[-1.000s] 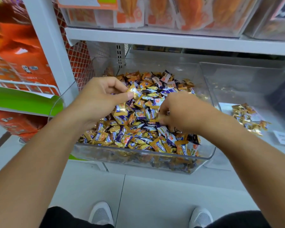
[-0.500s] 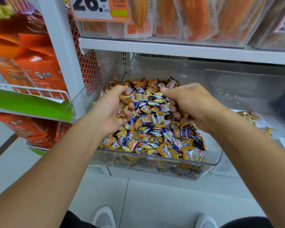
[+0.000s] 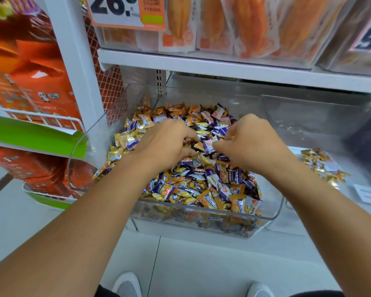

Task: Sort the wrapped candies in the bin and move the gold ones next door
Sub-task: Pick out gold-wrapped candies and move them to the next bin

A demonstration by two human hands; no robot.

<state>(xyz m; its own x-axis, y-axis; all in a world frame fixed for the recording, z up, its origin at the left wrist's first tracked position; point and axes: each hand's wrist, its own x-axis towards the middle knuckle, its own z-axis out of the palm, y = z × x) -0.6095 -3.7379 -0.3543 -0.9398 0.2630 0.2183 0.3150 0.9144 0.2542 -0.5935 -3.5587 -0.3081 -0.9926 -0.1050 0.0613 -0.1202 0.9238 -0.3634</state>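
Both my hands have dropped from above the heap onto the wrapped candies [image 3: 193, 181] filling the clear bin [image 3: 203, 219]. My left hand [image 3: 165, 144] lies fingers-curled in the pile; what its grip encloses I cannot tell. My right hand [image 3: 251, 144] pinches a white-and-purple candy [image 3: 208, 145]. Gold candies [image 3: 321, 166] lie in the neighbouring bin [image 3: 308, 116], beneath the white shelf [image 3: 223, 69].
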